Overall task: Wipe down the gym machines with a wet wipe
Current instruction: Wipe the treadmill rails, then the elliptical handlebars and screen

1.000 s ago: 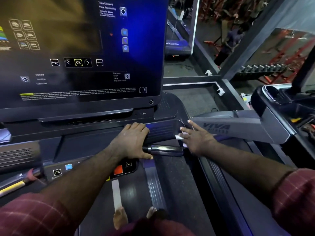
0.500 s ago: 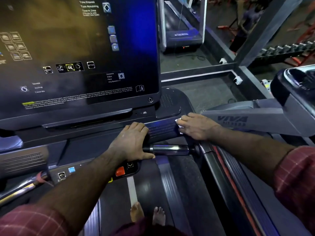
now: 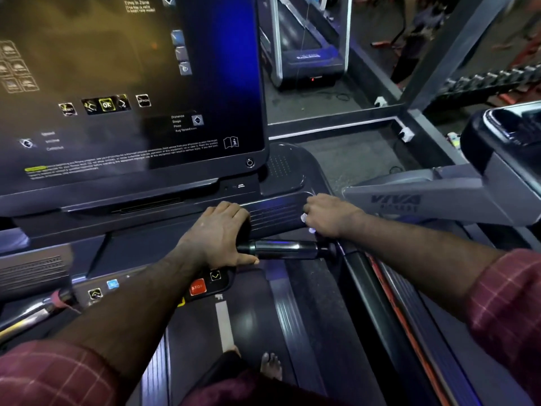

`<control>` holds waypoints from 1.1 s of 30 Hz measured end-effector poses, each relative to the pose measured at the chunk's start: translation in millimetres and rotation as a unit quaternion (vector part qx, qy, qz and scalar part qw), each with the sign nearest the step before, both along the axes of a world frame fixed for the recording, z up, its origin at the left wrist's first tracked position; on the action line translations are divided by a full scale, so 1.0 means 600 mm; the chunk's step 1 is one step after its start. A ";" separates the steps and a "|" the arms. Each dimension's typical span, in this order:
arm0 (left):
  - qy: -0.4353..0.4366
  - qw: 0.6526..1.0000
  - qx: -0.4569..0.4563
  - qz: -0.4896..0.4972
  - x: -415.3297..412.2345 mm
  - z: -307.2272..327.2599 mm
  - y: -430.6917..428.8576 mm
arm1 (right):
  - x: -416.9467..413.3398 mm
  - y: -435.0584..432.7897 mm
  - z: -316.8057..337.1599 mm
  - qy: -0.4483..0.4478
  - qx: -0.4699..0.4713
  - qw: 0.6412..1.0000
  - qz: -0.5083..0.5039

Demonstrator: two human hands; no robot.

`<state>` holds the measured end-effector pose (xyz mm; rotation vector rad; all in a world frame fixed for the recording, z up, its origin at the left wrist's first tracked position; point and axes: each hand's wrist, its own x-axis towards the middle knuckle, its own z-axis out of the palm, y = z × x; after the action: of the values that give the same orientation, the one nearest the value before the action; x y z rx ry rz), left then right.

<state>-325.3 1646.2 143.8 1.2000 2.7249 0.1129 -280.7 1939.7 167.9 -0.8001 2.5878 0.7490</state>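
Observation:
I stand on a treadmill with a large dark console screen [image 3: 131, 92] in front of me. My left hand [image 3: 218, 234] lies flat on the console's ribbed ledge [image 3: 275, 213], its thumb over the chrome grip bar [image 3: 284, 249]. My right hand [image 3: 329, 215] is closed on a white wet wipe [image 3: 306, 220], pressing it against the right end of that ledge. Only small bits of the wipe show under my fingers.
A red stop button [image 3: 197, 287] sits on the control strip below my left hand. The treadmill belt [image 3: 254, 323] and my bare feet [image 3: 270, 364] are beneath. A grey neighbouring machine [image 3: 424, 197] stands to the right, another treadmill [image 3: 307, 48] farther back.
My right hand moved up from beside the chrome bar onto the right end of the ribbed ledge and curled over the wipe. My left hand stayed in place.

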 end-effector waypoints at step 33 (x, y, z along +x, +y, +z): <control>-0.042 0.999 -0.001 -0.004 0.000 0.009 0.003 | 0.204 -0.175 -0.154 0.227 -0.521 0.699 -0.433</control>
<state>-325.1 1648.3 149.0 1.1782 2.6471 0.1552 -158.3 1834.8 75.5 0.5846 3.1804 -1.0158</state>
